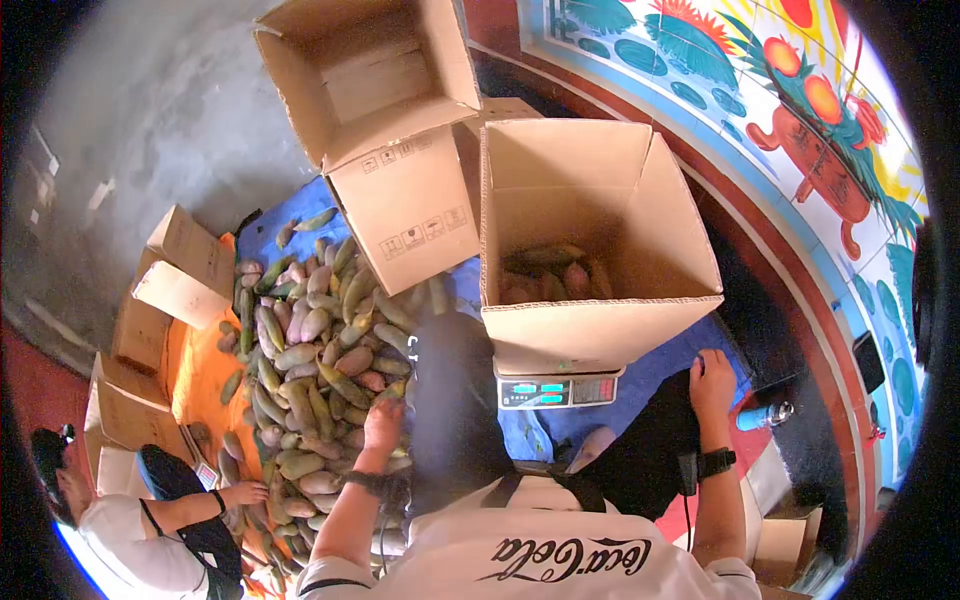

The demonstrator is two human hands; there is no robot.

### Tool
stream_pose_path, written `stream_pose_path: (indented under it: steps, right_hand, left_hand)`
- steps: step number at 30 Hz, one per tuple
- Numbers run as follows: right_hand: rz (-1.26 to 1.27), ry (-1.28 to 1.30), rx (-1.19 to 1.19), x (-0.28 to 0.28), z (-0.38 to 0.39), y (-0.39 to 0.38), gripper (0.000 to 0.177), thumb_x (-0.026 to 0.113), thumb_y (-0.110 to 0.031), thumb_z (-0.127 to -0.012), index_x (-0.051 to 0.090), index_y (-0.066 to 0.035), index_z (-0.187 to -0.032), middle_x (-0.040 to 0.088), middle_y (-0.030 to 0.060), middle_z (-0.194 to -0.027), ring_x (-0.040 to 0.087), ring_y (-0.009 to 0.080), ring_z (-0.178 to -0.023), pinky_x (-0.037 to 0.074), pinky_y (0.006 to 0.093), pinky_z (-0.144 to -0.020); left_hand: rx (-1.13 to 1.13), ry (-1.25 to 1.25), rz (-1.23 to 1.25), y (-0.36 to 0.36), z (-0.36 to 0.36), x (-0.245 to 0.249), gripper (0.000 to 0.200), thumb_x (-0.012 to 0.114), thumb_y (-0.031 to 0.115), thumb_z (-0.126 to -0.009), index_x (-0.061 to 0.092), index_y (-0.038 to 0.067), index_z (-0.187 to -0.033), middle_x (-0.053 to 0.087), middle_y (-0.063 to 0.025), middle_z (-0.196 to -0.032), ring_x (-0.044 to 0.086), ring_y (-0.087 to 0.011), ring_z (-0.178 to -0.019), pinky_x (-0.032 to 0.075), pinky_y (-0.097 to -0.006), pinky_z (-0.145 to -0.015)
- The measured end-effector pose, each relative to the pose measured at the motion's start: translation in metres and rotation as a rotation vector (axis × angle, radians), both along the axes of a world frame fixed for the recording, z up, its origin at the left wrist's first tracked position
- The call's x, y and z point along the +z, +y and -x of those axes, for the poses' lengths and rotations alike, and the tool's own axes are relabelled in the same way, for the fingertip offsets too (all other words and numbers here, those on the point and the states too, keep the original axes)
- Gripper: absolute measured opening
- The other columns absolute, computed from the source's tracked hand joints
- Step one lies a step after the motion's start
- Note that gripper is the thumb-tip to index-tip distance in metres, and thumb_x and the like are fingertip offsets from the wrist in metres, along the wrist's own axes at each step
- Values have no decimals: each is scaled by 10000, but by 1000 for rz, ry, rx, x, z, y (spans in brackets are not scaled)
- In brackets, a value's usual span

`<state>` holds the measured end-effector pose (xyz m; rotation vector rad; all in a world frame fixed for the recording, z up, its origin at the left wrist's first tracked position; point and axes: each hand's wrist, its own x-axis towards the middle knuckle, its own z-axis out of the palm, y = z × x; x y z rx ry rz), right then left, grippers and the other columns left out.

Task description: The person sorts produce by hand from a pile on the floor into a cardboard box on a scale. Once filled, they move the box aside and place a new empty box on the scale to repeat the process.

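Observation:
My left hand (384, 424) reaches to the right side of a heap of long green and reddish-brown vegetables (300, 390). Its fingers are round a greenish vegetable (393, 392), partly hidden by the hand. My right hand (712, 382) rests on my bent right knee and holds nothing I can see. In front of me an open cardboard box (580, 330) stands on a digital scale (560, 391) with lit displays. Several vegetables (553, 274) lie in the bottom of this box.
Behind the heap stands another open box (405, 210), with one more above it (365, 85). Smaller boxes (185, 265) are at the left, near a co-worker (150, 540) whose hand touches the heap. A blue bottle (765, 415) stands at the right by a painted wall (800, 150).

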<state>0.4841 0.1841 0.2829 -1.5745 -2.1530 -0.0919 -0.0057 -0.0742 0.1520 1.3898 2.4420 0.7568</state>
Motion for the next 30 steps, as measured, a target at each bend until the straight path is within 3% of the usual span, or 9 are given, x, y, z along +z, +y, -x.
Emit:
stream_pose_path:
  steps: [8,10,13,16,20,23,26,28,30]
  right_hand:
    - [-120,-39,51,-13,-2,7,110,578,-81,-791,582,-2,-868,570,190,-839,558,386,-776,453,456,-674]
    - [-114,-32,51,-10,1,7,103,576,-80,-793,577,-5,-863,563,188,-826,554,386,-757,448,464,-663]
    - [30,-34,7,1,7,2,128,580,-95,-789,588,1,-873,576,185,-851,562,374,-788,459,456,-695]
    - [10,-36,3,1,9,2,120,579,-88,-787,586,4,-864,568,180,-830,558,374,-775,455,459,-689]
    - [15,-62,-19,-2,7,3,118,577,-88,-789,586,3,-863,569,180,-835,559,373,-777,457,458,-692]
    - [3,-72,-8,-7,4,5,122,576,-96,-793,585,2,-864,568,183,-835,558,377,-777,456,458,-692]
    - [-61,-86,12,-10,1,6,98,575,-88,-798,565,-11,-858,559,179,-828,556,385,-765,442,468,-662]
    - [-28,-96,5,-8,2,6,105,579,-95,-798,564,-11,-860,559,178,-833,554,384,-776,441,470,-672]
    - [-36,-110,-13,-5,1,4,107,578,-94,-796,565,-11,-861,558,179,-834,552,385,-777,440,469,-672]
  left_hand:
    - [107,-150,467,-18,8,-37,281,476,283,-889,615,80,-1023,641,-168,-976,620,-317,-924,505,-428,-766]
    - [-321,198,653,-23,12,-47,269,467,267,-895,613,106,-1054,642,-148,-1005,628,-303,-938,510,-415,-787]
    - [-391,333,865,-31,12,-64,258,473,243,-891,612,138,-1081,635,-136,-1043,631,-281,-953,514,-402,-800]
    - [-320,218,618,-67,34,-161,259,461,239,-890,623,147,-1069,635,-135,-1043,636,-295,-933,522,-412,-775]
    - [-311,140,635,-75,32,-142,266,437,242,-897,645,137,-1025,639,-155,-1027,634,-315,-931,521,-426,-774]
    - [-495,459,816,-73,21,-121,187,532,128,-829,648,95,-972,665,-94,-961,650,-232,-885,536,-359,-720]
    - [-300,248,751,-90,23,-148,164,524,132,-832,670,81,-888,675,-94,-904,656,-251,-854,534,-367,-716]
    - [155,-144,764,-114,35,-216,290,487,258,-866,656,43,-965,651,-177,-977,626,-333,-952,518,-418,-793]
    - [-81,-3,785,-103,16,-141,265,513,246,-846,666,56,-949,654,-166,-966,628,-324,-947,517,-417,-793]
